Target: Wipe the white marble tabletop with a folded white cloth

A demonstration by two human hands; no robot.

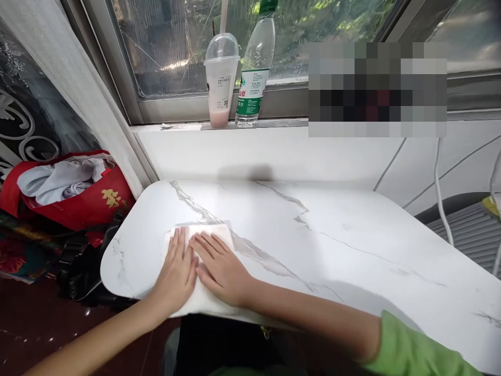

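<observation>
A white cloth or paper sheet (207, 300) lies on the white marble-patterned table (344, 224), near its front left edge. Flat on the left part of the sheet rests my left hand (177, 274), its fingers stretched out and pointing away from me. My right hand (222, 269) lies on the sheet just beside it, palm down, fingers extended toward the upper left. The thumbs are close together between the hands. Neither hand grips anything; the palms hide part of the sheet.
On the windowsill stand a lidded plastic cup (221, 86) with a straw and a clear bottle (254, 78) with a green label. A red bag (86, 201) holding clothes is left of the table. A white cable (439, 193) hangs at the right.
</observation>
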